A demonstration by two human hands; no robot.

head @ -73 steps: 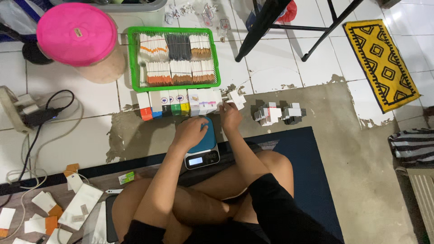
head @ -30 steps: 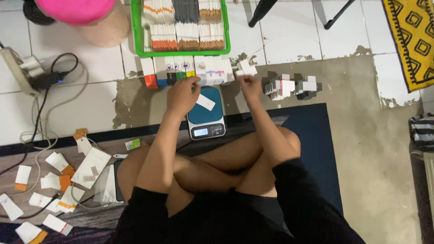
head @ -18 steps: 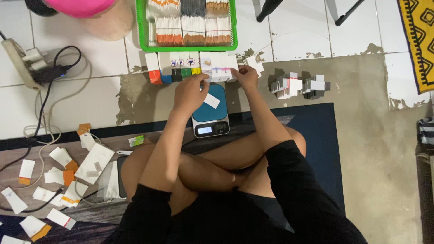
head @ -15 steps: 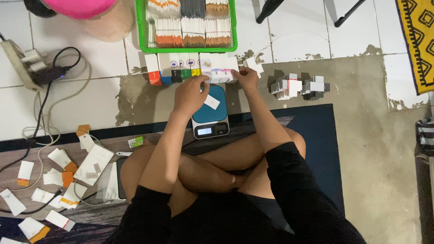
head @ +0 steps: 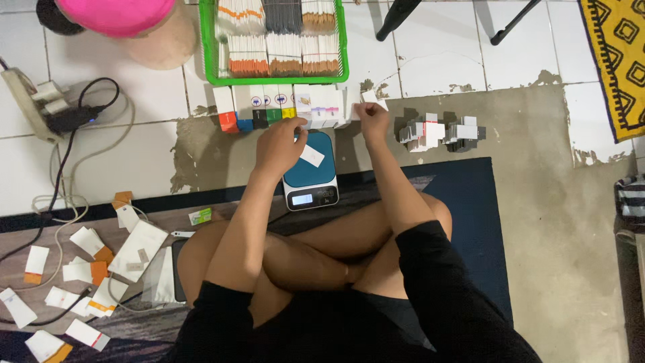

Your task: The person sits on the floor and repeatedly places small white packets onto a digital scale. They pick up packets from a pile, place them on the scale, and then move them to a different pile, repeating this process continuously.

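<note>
**Hands at the far edge of the small scale**

The person's crossed legs hide the near part of the dark blue mat [head: 470, 222], and the lower frame edge cuts off the black shorts. Scattered white and orange paper packets [head: 87, 269] lie on the floor at the near left; what is printed on them is too small to make out.

The left hand [head: 279, 144] rests curled at the far left corner of the digital scale [head: 310, 171], a flat teal platform with a white base and small display. Its fingers are bent, but whether they pinch anything cannot be told. A white slip [head: 312, 156] lies loose on the platform. The right hand [head: 373, 119] pinches a small white packet [head: 371, 98] just beyond the scale.

Compared with half a second ago, the hands sit much the same.

Farther off, a row of small boxes [head: 282, 107] fronts the green plastic basket [head: 209, 60], cut off by the top edge.
</note>
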